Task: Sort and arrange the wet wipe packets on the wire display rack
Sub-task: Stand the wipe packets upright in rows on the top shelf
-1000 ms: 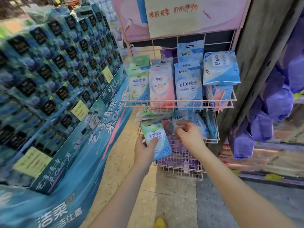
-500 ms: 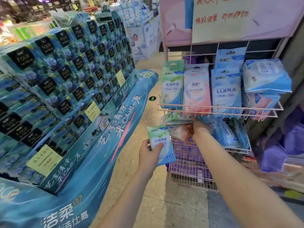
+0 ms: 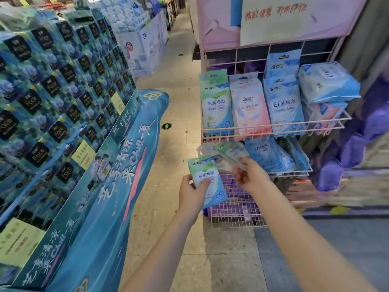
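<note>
A pink wire display rack (image 3: 273, 130) stands ahead on the right. Its top shelf holds upright green packets (image 3: 216, 104), pink packets (image 3: 248, 106) and blue packets (image 3: 284, 102), plus a larger blue pack (image 3: 326, 85) lying flat at the right. On the shelf below, blue packets (image 3: 271, 154) lie loosely. My left hand (image 3: 192, 191) grips a green wet wipe packet (image 3: 207, 180) in front of the rack's left side. My right hand (image 3: 250, 175) holds a second green packet (image 3: 233, 152), blurred, just in front of the lower shelf.
A tall stack of dark blue tissue packs (image 3: 52, 85) on a teal printed base (image 3: 117, 186) fills the left. A tiled aisle (image 3: 176, 85) runs between it and the rack. Purple packs (image 3: 233, 209) sit in the rack's bottom basket, and more purple bags (image 3: 357, 148) hang on the right.
My right hand has drawn back from the lower shelf with a green packet in it. My left hand still holds its green packet. The view has swung left.
</note>
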Tool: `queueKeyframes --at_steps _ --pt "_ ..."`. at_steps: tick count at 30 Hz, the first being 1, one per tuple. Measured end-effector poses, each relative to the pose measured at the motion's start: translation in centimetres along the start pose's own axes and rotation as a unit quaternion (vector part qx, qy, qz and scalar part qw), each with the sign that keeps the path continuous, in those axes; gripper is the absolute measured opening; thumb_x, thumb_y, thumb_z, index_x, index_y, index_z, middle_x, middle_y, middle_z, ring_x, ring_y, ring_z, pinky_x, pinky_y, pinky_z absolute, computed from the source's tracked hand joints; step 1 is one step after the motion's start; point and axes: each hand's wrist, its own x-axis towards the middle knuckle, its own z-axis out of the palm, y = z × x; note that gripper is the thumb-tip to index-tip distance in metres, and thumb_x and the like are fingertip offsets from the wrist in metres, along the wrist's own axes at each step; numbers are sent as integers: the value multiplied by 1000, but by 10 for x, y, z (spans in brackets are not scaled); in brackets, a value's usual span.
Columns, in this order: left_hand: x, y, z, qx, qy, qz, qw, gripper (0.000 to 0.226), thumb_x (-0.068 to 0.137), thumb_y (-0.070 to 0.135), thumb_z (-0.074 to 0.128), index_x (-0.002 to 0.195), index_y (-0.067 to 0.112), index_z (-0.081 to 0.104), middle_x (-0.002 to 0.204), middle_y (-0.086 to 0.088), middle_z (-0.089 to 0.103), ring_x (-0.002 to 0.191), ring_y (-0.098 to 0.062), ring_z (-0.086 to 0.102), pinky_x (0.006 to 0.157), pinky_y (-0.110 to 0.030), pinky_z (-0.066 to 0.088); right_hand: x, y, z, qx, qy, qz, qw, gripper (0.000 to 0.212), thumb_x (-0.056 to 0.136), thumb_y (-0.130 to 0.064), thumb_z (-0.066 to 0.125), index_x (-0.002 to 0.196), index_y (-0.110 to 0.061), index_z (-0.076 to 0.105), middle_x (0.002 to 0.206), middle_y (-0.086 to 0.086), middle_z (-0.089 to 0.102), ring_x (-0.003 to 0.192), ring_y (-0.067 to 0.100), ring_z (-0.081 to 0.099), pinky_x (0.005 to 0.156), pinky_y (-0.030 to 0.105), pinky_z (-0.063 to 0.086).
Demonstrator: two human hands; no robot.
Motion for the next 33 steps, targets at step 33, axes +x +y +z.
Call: queueKeyframes --at_steps 33 --pt "-53 19 61 -67 -79 133 986 33 94 10 75 121 23 62 116 -4 77 108 -21 75 84 -38 64 -88 3 -82 -353 -88 -320 875 16 102 -33 60 104 -28 75 99 -6 78 95 13 73 87 51 59"
